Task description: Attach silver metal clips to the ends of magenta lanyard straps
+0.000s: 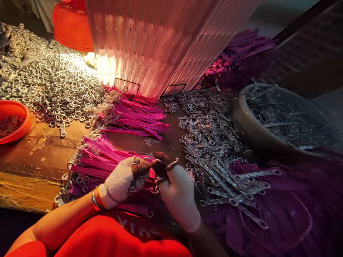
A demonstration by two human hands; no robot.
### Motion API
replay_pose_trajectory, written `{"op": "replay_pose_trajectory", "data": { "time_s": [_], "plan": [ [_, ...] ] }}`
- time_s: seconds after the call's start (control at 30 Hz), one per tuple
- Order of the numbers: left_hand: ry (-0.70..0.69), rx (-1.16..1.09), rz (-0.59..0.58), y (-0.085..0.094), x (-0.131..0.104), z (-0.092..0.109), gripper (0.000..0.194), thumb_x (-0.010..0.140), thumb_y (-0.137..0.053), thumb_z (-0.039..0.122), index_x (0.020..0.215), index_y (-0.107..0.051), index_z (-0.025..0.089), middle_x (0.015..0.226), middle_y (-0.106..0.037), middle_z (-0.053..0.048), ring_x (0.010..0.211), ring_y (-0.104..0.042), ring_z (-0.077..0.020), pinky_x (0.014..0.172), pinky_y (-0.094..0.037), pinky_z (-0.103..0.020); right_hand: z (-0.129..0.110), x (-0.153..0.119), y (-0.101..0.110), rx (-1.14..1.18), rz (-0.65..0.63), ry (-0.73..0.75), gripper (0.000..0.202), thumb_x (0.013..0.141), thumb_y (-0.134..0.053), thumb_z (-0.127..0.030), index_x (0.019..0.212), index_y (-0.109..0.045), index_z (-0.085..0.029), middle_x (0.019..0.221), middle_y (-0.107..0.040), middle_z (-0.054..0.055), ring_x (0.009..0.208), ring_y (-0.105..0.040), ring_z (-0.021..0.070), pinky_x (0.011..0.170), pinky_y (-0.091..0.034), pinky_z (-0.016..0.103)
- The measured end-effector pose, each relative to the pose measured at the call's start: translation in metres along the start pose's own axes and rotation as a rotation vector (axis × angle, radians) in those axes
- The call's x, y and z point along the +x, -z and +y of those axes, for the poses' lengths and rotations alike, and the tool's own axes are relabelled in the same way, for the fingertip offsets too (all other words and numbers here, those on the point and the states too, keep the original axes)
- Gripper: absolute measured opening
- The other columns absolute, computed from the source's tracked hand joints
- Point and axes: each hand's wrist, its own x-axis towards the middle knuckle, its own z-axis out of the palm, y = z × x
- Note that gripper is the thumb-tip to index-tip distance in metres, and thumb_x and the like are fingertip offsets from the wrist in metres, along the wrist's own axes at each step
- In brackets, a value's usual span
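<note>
Taking the bundle of pink straps [99, 157] near the front edge of the wooden table [37, 150] as the landmark: far to its left sits an orange bowl [13, 121] holding a few dark pieces, and behind it to the left spreads a wide heap of silver rings [50, 85]. The bundle itself lies flat, its strap ends fitted with metal rings along the left side. At its right end rests the left hand [122, 182], in a white knit glove with dark fingertips, fingers curled and pressed down on the straps with a metal ring under them. Touching it, just right of the bundle, is the right hand [178, 192], gloved the same way, its dark fingertips pinched together on a small metal clasp [171, 165]. Behind the bundle lies a second pile of pink straps [136, 114], and beyond that rises a pale ribbed stack [160, 43]. Right of the bundle spreads a heap of metal chain clasps [214, 146], then a round basin [268, 135] filled with more of them.
</note>
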Motion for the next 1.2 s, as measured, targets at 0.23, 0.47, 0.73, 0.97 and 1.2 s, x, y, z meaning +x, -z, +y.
{"op": "replay_pose_trajectory", "data": {
  "time_s": [0.23,0.47,0.73,0.97,1.2],
  "plan": [
    [-0.322,0.855,0.042,0.010,0.002,0.030,0.016,0.087,-0.054,0.024,0.074,-0.056,0.015,0.073,-0.059,-0.001,0.064,-0.046,-0.0110,0.060,-0.035,-0.023,0.007,0.023,0.024,-0.305,-0.440,0.294,0.037,0.070,-0.045,0.000,0.098,-0.065,-0.014,0.103,-0.066,0.015,0.091,-0.061,0.0237,0.077,-0.049,0.034],
    [-0.078,0.723,-0.082,-0.009,0.007,0.050,0.024,0.094,-0.042,0.032,0.074,-0.048,0.019,0.055,-0.051,0.005,0.045,-0.043,-0.0084,0.045,-0.033,-0.020,0.019,0.021,0.035,-0.352,-0.452,0.200,0.006,0.072,-0.057,-0.020,0.074,-0.062,-0.016,0.077,-0.065,0.011,0.064,-0.054,0.0191,0.055,-0.028,0.030],
    [-0.304,1.302,-0.259,-0.025,0.105,0.062,0.015,0.086,-0.049,0.012,0.077,-0.061,0.015,0.070,-0.063,-0.003,0.060,-0.054,-0.0122,0.056,-0.038,-0.022,0.067,-0.003,0.036,-0.038,-0.154,-0.267,0.019,0.082,-0.046,-0.016,0.064,-0.049,-0.022,0.063,-0.058,0.003,0.059,-0.048,0.0166,0.057,-0.031,0.029],
    [-0.359,1.638,-0.021,-0.043,0.216,0.051,0.023,0.091,-0.046,0.012,0.103,-0.065,0.009,0.092,-0.065,-0.017,0.087,-0.066,-0.0271,0.073,-0.043,-0.033,0.081,-0.020,0.024,0.173,0.010,-0.337,0.024,0.084,-0.042,-0.017,0.091,-0.064,-0.020,0.081,-0.065,0.005,0.074,-0.057,0.0204,0.079,-0.049,0.036],
    [-0.316,1.472,0.018,-0.052,0.224,0.052,0.017,0.086,-0.052,0.009,0.098,-0.063,0.009,0.101,-0.064,-0.018,0.094,-0.065,-0.0255,0.078,-0.044,-0.032,0.082,-0.021,0.027,0.117,-0.056,-0.318,0.038,0.076,-0.042,-0.012,0.102,-0.068,-0.023,0.074,-0.065,0.003,0.069,-0.058,0.0202,0.072,-0.050,0.033]
  ]
}}
